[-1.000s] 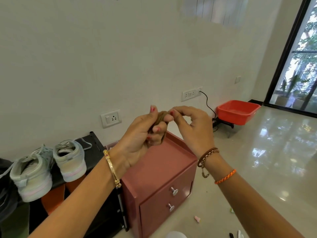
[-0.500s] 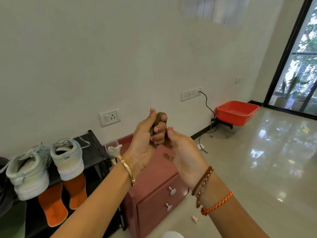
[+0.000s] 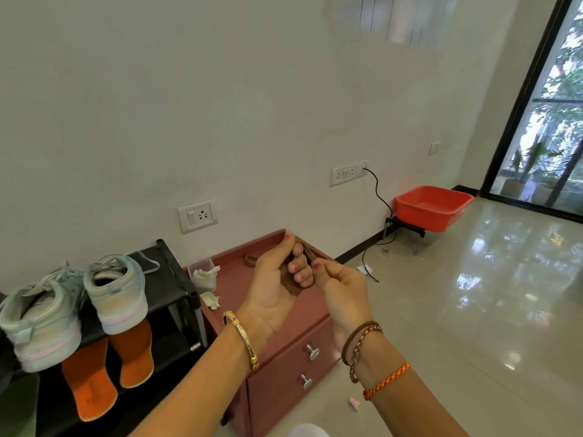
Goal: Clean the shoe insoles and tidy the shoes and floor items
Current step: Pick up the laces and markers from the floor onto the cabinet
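Pink cabinet at 6 o'clock, shoe rack at 8 with pale sneakers. Left hand curled tight round a brown lace bundle, right hand pinching its end. Probably winding it up; next, putting it away. Bundle mostly hidden.

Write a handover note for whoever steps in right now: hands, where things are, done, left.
Left hand grips a bundle of brown laces; right hand pinches its end. Both are above the pink cabinet. Another brown lace lies on the cabinet top.
Done: pale sneakers sit on the black rack, orange insoles below.
Left: put the laces down, pick up the pink scrap on the floor.
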